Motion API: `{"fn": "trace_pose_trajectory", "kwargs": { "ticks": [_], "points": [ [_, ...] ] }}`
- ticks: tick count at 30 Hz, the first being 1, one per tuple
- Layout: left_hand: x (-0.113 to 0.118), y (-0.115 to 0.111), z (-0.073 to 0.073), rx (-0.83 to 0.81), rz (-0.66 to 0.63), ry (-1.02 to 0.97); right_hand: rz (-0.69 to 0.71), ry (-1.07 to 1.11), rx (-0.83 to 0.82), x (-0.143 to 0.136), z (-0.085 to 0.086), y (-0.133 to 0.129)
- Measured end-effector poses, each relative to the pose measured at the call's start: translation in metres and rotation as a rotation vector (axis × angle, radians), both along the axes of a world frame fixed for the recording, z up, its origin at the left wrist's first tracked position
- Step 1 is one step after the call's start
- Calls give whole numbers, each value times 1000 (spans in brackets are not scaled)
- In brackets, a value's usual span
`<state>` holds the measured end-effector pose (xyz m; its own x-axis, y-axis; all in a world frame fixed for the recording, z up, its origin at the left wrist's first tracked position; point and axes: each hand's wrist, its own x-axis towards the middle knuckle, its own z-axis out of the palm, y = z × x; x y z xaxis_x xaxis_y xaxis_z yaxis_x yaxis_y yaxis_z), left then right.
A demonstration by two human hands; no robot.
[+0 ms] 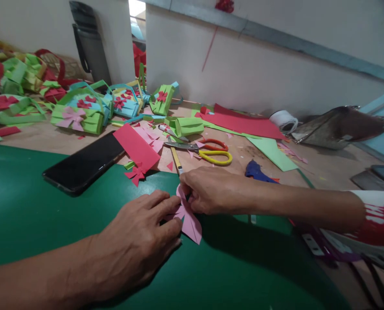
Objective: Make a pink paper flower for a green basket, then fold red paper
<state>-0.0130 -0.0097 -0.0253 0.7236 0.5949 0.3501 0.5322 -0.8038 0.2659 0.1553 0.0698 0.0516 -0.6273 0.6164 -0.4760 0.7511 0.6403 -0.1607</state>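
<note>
One pink paper point(192, 226) is lying on the green mat point(36, 215). The right hand point(198, 189) is pinching its upper end between thumb and forefinger; the left hand point(143, 232), fingers bent and close together, is pressing its left side. The mat is leaving room below. A phone point(85, 163) is straddling its far edge, scissors point(204, 150) lying just beyond.

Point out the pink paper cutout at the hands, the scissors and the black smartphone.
Pink paper cutout point(192, 227): head view, on its lower flap.
Scissors point(200, 150): head view, where the blades meet the handles.
Black smartphone point(84, 162): head view, on the middle of its dark screen.
</note>
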Motion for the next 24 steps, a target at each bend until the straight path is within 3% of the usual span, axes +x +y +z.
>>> {"fn": "trace_pose_trajectory", "kwargs": {
  "ticks": [11,14,16,19,21,24],
  "points": [
    [-1,-2,2,-52,9,-5,-168,167,-54,18,-1,-1],
    [0,-2,4,-68,12,-5,-143,263,112,33,0,-7],
    [0,-2,4,-66,10,-5,-3,298,355,45,-3,-18],
    [0,-1,4,-68,2,7,446,299,652,61,-13,-39],
    [0,-2,3,-43,-4,-2,635,277,734,67,-19,-51],
    [0,-3,3,-7,-5,-10,748,286,767,67,-25,-59]
  ]
}}
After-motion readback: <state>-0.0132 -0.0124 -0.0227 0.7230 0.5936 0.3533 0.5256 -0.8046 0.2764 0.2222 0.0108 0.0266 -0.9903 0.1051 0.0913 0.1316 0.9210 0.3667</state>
